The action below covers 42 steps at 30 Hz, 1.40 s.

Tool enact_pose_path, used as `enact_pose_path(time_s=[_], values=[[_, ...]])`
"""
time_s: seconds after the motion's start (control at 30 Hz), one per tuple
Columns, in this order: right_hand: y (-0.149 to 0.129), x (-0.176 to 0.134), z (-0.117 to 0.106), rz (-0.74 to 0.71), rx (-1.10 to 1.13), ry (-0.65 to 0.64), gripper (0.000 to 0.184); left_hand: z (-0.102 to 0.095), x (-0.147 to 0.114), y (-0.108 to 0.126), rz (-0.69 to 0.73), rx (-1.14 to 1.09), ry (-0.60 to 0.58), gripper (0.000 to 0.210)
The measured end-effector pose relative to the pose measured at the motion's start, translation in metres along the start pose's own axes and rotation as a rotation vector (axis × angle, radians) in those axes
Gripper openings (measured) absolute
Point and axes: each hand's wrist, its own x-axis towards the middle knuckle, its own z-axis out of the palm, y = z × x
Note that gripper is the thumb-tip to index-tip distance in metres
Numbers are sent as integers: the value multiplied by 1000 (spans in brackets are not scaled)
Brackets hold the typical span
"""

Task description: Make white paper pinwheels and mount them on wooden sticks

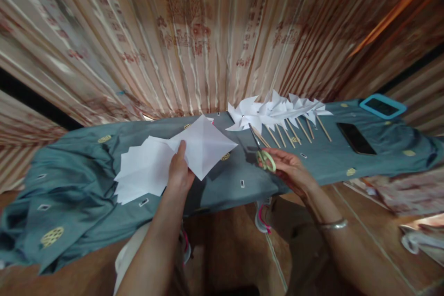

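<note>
My left hand (180, 169) pinches a square sheet of white paper (204, 145) by its left corner, thumb on top. Fold creases run across this sheet. Beneath and to the left of it, a fanned stack of white paper sheets (142, 169) lies on the green cloth. In my right hand (289, 166) is a pair of scissors (266, 160) with light green handles, their blades pointing away from me. Just beyond the blades, a row of white paper pinwheels (270, 110) on wooden sticks (282, 135) lies overlapping along the far edge.
A green patterned cloth (243, 194) covers the long narrow table. At the right lie a black phone (356, 138) and a blue-framed tablet (383, 106). A pleated curtain (215, 32) hangs right behind the table. Bunched cloth (52, 194) hangs at the left end.
</note>
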Motion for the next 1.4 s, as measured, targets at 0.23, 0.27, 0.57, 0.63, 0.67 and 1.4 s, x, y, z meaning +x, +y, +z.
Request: enact_pose_path(time_s=[0.23, 0.27, 0.57, 0.63, 0.67, 1.4], values=[[4, -12, 28, 183, 207, -220, 44, -2, 8, 3, 75, -27, 13, 11], [6, -13, 29, 198, 185, -267, 42, -1, 8, 3, 81, -34, 30, 12], [15, -20, 40, 281, 194, -560, 43, 2, 5, 9, 123, -91, -28, 21], [18, -20, 43, 307, 176, -564, 42, 2, 4, 9, 148, -77, -17, 16], [20, -20, 45, 324, 167, -563, 43, 2, 3, 9, 165, -71, -14, 15], [45, -34, 67, 67, 41, -612, 61, -3, 8, 3, 362, -21, -102, 11]])
